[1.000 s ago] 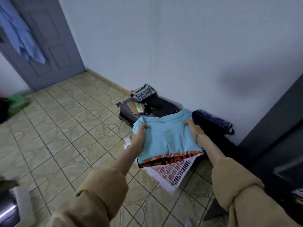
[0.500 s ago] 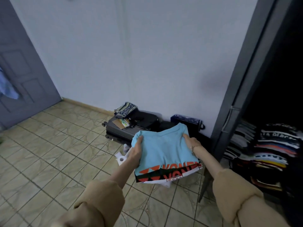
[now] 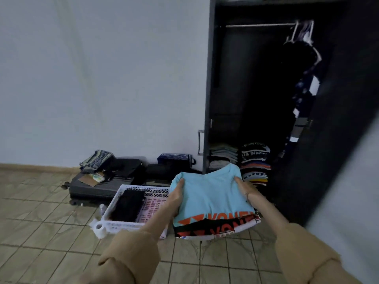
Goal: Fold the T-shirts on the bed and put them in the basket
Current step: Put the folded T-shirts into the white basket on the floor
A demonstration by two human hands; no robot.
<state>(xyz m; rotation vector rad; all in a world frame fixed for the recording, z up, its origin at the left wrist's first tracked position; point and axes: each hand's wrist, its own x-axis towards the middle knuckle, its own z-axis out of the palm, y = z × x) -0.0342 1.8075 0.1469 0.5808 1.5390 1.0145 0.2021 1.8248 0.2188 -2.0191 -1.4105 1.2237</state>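
Observation:
I carry a stack of folded T-shirts (image 3: pixel 209 197) in front of me: a light blue one on top, black and white ones with orange lettering beneath. My left hand (image 3: pixel 176 198) grips the stack's left side, thumb on top. My right hand (image 3: pixel 245 190) grips its right side. A white lattice basket (image 3: pixel 143 189) stands on the tiled floor just left of and below the stack, with a dark folded garment (image 3: pixel 129 204) and a pink-printed one (image 3: pixel 152 206) inside.
An open dark wardrobe (image 3: pixel 256 99) stands at the right with stacks of folded clothes (image 3: pixel 254 162) on its lower shelf. A grey suitcase (image 3: pixel 90 186) with items on it lies by the wall. A white roll (image 3: pixel 100 228) sits at the basket's near corner.
The view has swung right and up, revealing the open wardrobe. The basket now shows to the left of the stack instead of under it. Both hands keep the same grip.

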